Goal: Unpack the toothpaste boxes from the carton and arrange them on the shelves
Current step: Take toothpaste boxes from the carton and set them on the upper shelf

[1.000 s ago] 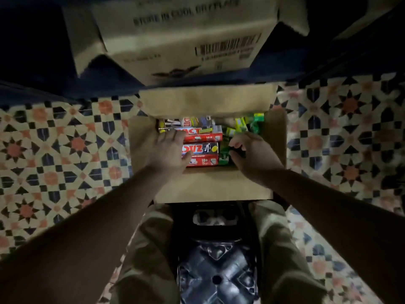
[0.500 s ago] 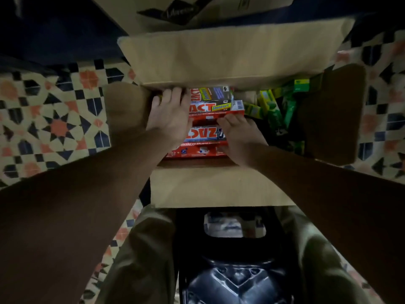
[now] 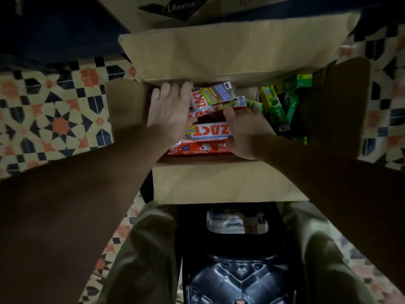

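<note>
Toothpaste boxes (image 3: 208, 132), red, fill the left side of an open carton (image 3: 230, 183) on the tiled floor (image 3: 54, 110). The left hand (image 3: 168, 113), fingers straight, and right hand (image 3: 245, 132), fingers curled over box ends, bracket the stack, seemingly to lift it. Green boxes (image 3: 276, 106) crowd the right; a flap (image 3: 219, 49) overhangs.

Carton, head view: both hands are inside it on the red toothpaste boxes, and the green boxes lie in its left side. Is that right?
Not quite. In the head view the green boxes lie in the right side of the carton, not the left. The rest holds: the left hand and right hand are both inside it on the red toothpaste boxes.
</note>
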